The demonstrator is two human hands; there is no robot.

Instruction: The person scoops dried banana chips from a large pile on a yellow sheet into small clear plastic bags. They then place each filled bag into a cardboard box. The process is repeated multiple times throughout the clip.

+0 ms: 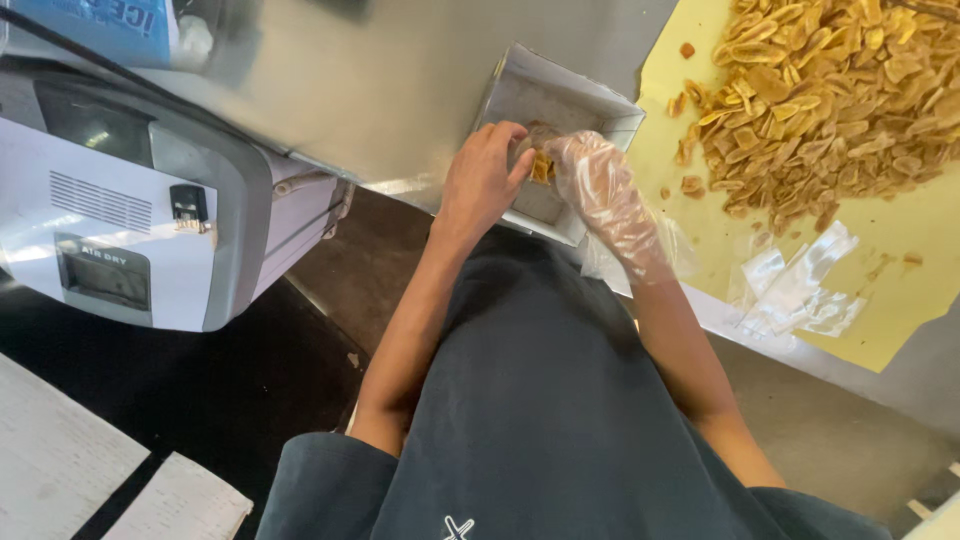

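Your bare left hand curls over the near rim of the small metal tray at the edge of the surface, seemingly steadying it, while your gloved right hand has its fingers pinched narrow on a small bunch of yellow chips, which sits between both hands' fingertips, inside the tray; the chip pile lies well apart on yellow paper

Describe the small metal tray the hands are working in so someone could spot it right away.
Start at the yellow sheet heaped with golden chips on the steel counter. Just off its left edge sits the tray, rectangular and grey, with both hands in it. It is the only walled container there, beside the bare left hand and gloved right hand.
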